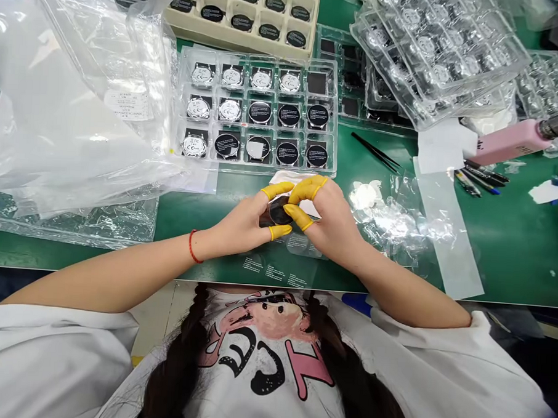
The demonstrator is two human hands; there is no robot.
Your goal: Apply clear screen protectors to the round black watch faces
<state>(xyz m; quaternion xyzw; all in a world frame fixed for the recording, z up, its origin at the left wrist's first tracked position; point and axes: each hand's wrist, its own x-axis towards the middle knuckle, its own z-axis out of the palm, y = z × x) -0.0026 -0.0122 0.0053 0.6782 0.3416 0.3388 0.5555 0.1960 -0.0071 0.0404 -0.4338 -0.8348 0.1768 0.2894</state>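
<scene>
Between both hands, above the table's near edge, is a round watch case (pixel 277 212) with its dark face up. My left hand (pixel 244 223) grips it from the left, yellow finger cots on the fingertips and thumb. From the right, my right hand (pixel 331 220), also in yellow finger cots, closes thumb and fingers at the case's right edge. Whether a thin film is between those fingertips I cannot tell. A white cloth (pixel 285 176) lies partly hidden behind the hands. Beyond is a clear tray (pixel 335 137) of watch cases, some showing silver backs, others black fronts with white print.
Plastic bags (pixel 80 102) cover the left side. A cream box (pixel 240 40) of black discs stands at the back. Stacked clear trays (pixel 438 49), black tweezers (pixel 376 151), a pink tool (pixel 510 142), pens (pixel 484 175) and crumpled film pieces (pixel 390 214) lie to the right. Printed film (pixel 276 272) lies in front.
</scene>
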